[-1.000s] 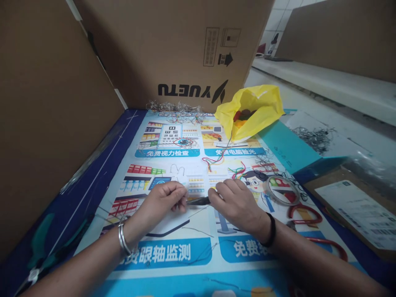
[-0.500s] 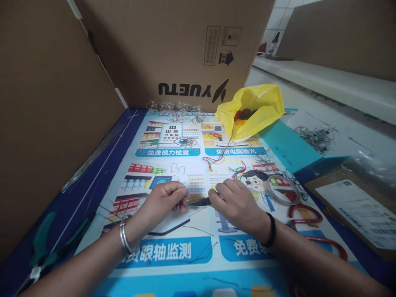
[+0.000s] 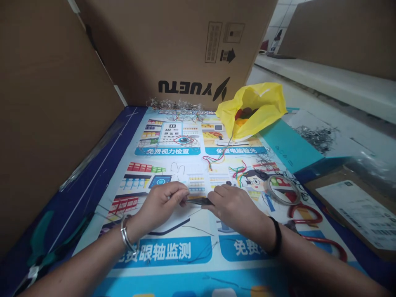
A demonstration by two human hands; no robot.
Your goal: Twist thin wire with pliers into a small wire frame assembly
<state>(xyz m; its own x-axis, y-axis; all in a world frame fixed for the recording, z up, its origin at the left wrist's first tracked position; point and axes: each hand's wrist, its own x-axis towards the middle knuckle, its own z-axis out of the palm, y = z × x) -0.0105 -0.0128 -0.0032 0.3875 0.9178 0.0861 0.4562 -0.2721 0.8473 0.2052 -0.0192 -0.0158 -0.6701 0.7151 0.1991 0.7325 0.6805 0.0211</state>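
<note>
1. Currently, the head view shows the right hand with its fingers closed around a dark pointed tool.
2. The tool lies between both hands, above the printed sheet; its tip is at the fingers of the left hand.
3. The left fingers are pinched together; what they hold cannot be told.
4. The red-handled tool lies near the right forearm.

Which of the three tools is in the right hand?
The dark-tipped tool, jutting from the right hand; the teal-handled tool lies at far left, the red-handled tool at right.
</note>
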